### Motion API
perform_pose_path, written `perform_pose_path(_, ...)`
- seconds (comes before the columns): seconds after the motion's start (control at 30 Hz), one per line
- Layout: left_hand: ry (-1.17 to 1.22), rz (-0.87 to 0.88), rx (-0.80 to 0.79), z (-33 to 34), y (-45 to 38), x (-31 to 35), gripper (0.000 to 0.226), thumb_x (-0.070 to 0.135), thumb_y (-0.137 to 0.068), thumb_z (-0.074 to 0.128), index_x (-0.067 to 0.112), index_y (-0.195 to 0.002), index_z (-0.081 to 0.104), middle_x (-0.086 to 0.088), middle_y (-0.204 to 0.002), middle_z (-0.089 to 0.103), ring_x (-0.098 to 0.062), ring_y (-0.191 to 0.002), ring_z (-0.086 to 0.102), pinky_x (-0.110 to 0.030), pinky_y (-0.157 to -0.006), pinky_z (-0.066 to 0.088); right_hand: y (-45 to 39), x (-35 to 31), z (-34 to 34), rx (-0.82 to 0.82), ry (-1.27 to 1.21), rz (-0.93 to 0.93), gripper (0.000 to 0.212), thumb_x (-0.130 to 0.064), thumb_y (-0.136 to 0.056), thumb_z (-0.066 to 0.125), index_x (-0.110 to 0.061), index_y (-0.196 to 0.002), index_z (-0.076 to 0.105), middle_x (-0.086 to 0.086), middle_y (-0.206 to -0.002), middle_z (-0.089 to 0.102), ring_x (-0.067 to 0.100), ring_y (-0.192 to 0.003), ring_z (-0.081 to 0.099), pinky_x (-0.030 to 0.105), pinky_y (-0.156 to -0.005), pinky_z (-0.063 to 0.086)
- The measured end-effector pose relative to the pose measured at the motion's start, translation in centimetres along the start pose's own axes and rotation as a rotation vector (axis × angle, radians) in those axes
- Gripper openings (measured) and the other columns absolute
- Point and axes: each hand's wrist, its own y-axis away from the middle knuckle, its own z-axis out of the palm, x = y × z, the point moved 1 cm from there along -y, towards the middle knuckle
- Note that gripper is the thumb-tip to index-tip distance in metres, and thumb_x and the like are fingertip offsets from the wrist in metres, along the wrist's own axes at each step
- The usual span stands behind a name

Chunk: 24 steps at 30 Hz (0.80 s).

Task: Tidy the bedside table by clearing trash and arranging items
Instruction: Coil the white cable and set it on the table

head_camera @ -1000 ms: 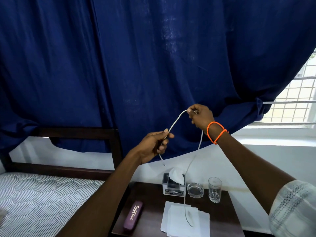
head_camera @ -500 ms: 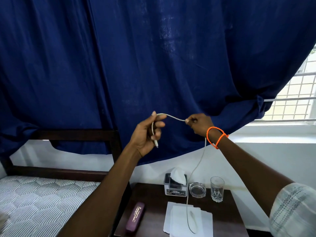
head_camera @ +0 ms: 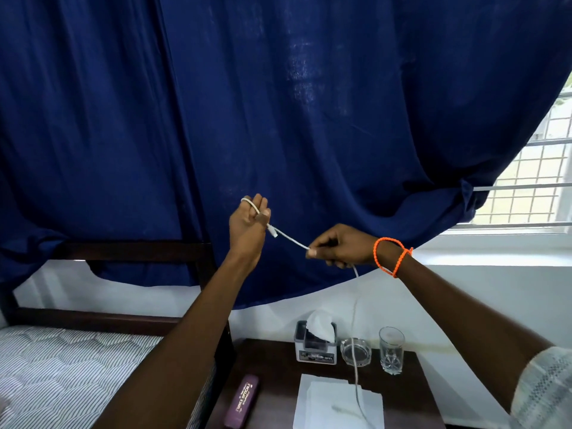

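A thin white charging cable is held up in front of the blue curtain. My left hand has one end looped around its fingers, with the plug sticking out near the thumb. My right hand, with an orange bead bracelet on the wrist, pinches the cable a short way along. From there the rest of the cable hangs down to the dark wooden bedside table and ends on the white papers.
On the table stand a tissue box, a glass ashtray, a drinking glass and a purple case. A bed with a striped mattress lies left. The blue curtain hangs behind, and a barred window is at the right.
My left hand rose and turned, wrapping the cable end around its fingers. My right hand dropped lower and slid along the cable, which now runs taut between both hands.
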Motion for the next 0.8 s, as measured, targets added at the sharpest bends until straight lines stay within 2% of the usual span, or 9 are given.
perform_pose_path(0.1,-0.351,0.127,-0.027,-0.9,0.1,-0.6,0.056,-0.003,-0.101,0.052,0.011,-0.153,0.035,-0.001,-0.155,0.043,-0.013,-0.14,0.048,-0.015,-0.093,0.052,0.0,-1.1,-1.3,-0.007,0.026,-0.031,0.015,-0.031,-0.089,0.073,-0.02,-0.099,0.077,0.004,-0.066,0.062,0.014,-0.051,0.049,0.025,-0.049,0.044)
perform_pose_path(0.17,-0.566,0.225,-0.099,-1.7,0.0,-1.2,0.045,-0.005,-0.101,0.05,0.032,-0.127,0.051,0.004,-0.134,0.05,-0.009,-0.125,0.052,-0.024,-0.105,0.046,-0.2,-1.6,-2.2,-0.013,0.096,-0.047,0.012,-0.024,-0.088,0.074,-0.018,-0.097,0.077,0.001,-0.065,0.065,0.012,-0.049,0.051,0.024,-0.05,0.045)
perform_pose_path(0.2,-0.679,0.25,-0.143,-2.1,-0.3,-1.7,0.04,-0.005,-0.101,0.05,0.032,-0.116,0.055,0.004,-0.124,0.051,-0.009,-0.116,0.053,-0.029,-0.109,0.043,-0.3,-1.8,-2.6,-0.011,0.137,-0.05,0.011,-0.022,-0.088,0.074,-0.017,-0.097,0.078,-0.002,-0.064,0.066,0.011,-0.048,0.051,0.023,-0.05,0.045)
perform_pose_path(0.3,-0.885,0.191,-0.291,-3.1,-0.5,-2.8,0.009,0.001,-0.101,0.054,0.007,-0.096,0.059,0.002,-0.115,0.057,-0.009,-0.11,0.056,-0.03,-0.108,0.045,-0.4,-2.6,-3.9,0.036,0.261,-0.066,0.01,-0.02,-0.086,0.074,-0.017,-0.095,0.078,-0.007,-0.061,0.067,0.004,-0.046,0.053,0.018,-0.051,0.044)
perform_pose_path(0.4,-0.879,0.092,-0.453,-3.4,0.3,-3.1,0.024,0.009,-0.1,0.06,0.0,-0.079,0.055,0.003,-0.123,0.063,-0.011,-0.121,0.063,-0.019,-0.094,0.054,-0.5,-3.3,-5.3,0.135,0.383,-0.096,0.013,-0.02,-0.083,0.077,-0.019,-0.096,0.079,-0.012,-0.075,0.072,-0.006,-0.061,0.061,0.014,-0.065,0.046)
perform_pose_path(0.47,-0.79,-0.025,-0.553,-3.3,0.8,-3.2,0.027,0.011,-0.101,0.06,-0.012,-0.087,0.059,-0.001,-0.125,0.066,-0.017,-0.115,0.07,-0.029,-0.09,0.061,-0.7,-3.6,-6.2,0.173,0.396,-0.122,0.015,-0.019,-0.083,0.078,-0.021,-0.098,0.079,-0.01,-0.089,0.076,-0.002,-0.08,0.066,0.016,-0.076,0.05)
perform_pose_path(0.53,-0.667,-0.157,-0.629,-3.0,1.7,-2.8,0.025,0.008,-0.101,0.058,-0.012,-0.113,0.066,-0.012,-0.126,0.069,-0.024,-0.105,0.075,-0.037,-0.087,0.063,-0.9,-3.9,-6.8,0.205,0.401,-0.152,0.015,-0.018,-0.084,0.077,-0.022,-0.098,0.078,-0.009,-0.095,0.075,0.002,-0.088,0.066,0.016,-0.08,0.049)
perform_pose_path(0.67,-0.488,-0.347,-0.741,-2.1,3.4,-1.7,0.033,0.014,-0.103,0.054,-0.004,-0.13,0.06,-0.022,-0.117,0.074,-0.031,-0.107,0.074,-0.034,-0.086,0.062,-1.3,-4.2,-7.4,0.324,0.339,-0.189,0.013,-0.016,-0.085,0.076,-0.022,-0.097,0.077,-0.014,-0.086,0.068,-0.003,-0.08,0.06,0.012,-0.073,0.041)
perform_pose_path(0.8,-0.297,-0.437,-0.808,-1.2,4.7,-0.5,0.037,0.019,-0.105,0.05,0.0,-0.136,0.058,-0.021,-0.119,0.073,-0.03,-0.105,0.073,-0.03,-0.085,0.06,-1.6,-3.6,-7.2,0.406,0.251,-0.178,0.01,-0.018,-0.087,0.074,-0.02,-0.097,0.077,-0.01,-0.087,0.072,-0.002,-0.072,0.064,0.011,-0.065,0.048)
